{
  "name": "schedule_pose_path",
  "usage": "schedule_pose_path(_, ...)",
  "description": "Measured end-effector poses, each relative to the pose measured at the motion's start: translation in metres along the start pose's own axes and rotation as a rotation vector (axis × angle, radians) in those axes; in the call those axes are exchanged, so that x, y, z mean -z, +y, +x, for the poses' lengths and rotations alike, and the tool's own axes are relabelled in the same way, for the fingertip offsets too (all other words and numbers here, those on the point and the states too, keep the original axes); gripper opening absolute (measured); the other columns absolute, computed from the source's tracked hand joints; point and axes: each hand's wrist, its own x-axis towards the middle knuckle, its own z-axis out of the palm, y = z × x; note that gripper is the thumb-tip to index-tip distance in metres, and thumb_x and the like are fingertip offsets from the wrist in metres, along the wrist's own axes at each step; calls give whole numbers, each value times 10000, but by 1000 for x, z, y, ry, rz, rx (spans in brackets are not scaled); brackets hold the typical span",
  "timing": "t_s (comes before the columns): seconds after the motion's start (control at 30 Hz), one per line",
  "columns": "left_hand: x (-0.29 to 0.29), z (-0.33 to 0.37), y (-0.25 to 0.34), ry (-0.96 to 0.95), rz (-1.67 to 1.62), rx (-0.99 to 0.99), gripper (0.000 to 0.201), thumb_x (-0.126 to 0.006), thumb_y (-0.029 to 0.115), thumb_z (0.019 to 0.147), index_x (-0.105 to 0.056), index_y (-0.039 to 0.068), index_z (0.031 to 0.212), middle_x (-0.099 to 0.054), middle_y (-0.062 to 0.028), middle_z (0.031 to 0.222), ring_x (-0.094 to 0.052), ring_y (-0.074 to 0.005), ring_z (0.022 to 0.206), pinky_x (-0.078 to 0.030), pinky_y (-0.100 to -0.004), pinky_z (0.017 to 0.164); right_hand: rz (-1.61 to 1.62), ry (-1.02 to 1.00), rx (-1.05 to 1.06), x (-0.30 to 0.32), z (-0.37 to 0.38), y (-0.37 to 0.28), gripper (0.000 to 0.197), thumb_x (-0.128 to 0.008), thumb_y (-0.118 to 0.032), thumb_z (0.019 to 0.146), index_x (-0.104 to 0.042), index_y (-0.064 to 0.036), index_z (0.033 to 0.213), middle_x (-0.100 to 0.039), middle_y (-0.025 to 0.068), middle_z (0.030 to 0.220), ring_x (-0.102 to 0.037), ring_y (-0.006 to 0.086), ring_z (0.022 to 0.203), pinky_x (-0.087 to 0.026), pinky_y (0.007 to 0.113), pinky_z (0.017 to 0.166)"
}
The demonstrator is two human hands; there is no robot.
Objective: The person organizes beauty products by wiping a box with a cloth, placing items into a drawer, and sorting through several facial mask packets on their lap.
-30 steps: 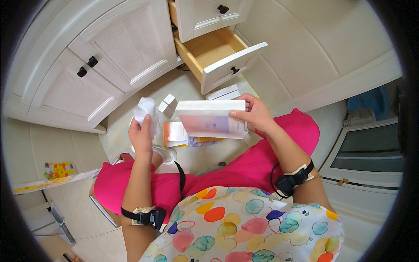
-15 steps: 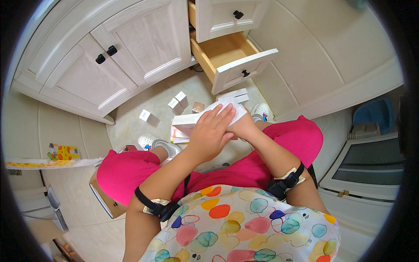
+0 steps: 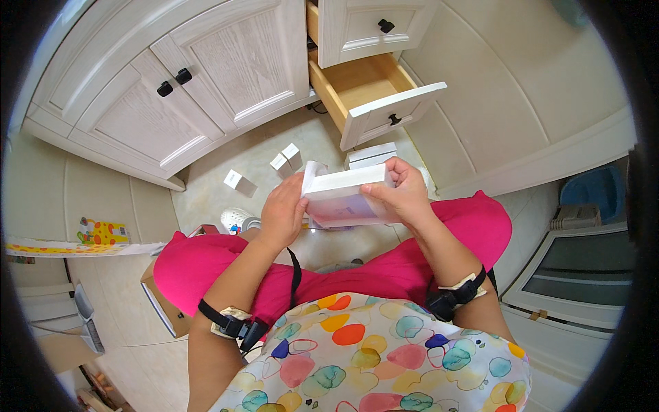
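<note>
A flat white box point(image 3: 351, 180) with a pale, lilac-tinted face is held tilted above the floor between my knees. My right hand point(image 3: 405, 192) grips its right end, thumb on the near top edge. At the opposite end, my left hand point(image 3: 280, 211) presses a thin white cloth point(image 3: 314, 173) against the box; the cloth could be tissue. Part of the cloth sticks up past the fingers, and the rest is hidden by the hand. Beneath the box, a colourful flat item point(image 3: 322, 225) shows only at its edge.
Small white boxes point(image 3: 235, 180) point(image 3: 281, 163) stand on the floor ahead. Flat white boxes point(image 3: 372, 154) lie below an open wooden drawer point(image 3: 364, 79). Closed cabinet doors point(image 3: 237, 58) rise at the left. Beside my left knee stands an open carton point(image 3: 161, 302).
My hands have drawn apart, the left sliding to the box's left end with the cloth. The right has moved to its right end, and the box now tilts with its face showing.
</note>
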Motion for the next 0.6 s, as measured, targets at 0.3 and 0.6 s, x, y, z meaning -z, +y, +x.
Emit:
schedule_pose_path(0.3, -3, 36, 22, 277, -908, 522, 414, -355, 283, 976, -438, 8, 1273, -544, -66, 1130, -511, -125, 1002, -392, -250, 875, 329, 59, 118, 16, 8, -9, 302, -704, -50, 751, -500, -16, 970, -628, 101, 923, -604, 135, 825, -486, 263, 761)
schedule_pose_path(0.6, -17, 62, 34, 384, -750, 430, 341, -347, 207, 969, -488, -13, 1188, -578, -70, 1060, -522, -131, 953, -408, -263, 847, 528, 314, 301, 1, 27, -22, 311, -695, -107, 783, -483, -8, 987, -624, 103, 910, -599, 136, 797, -483, 262, 743)
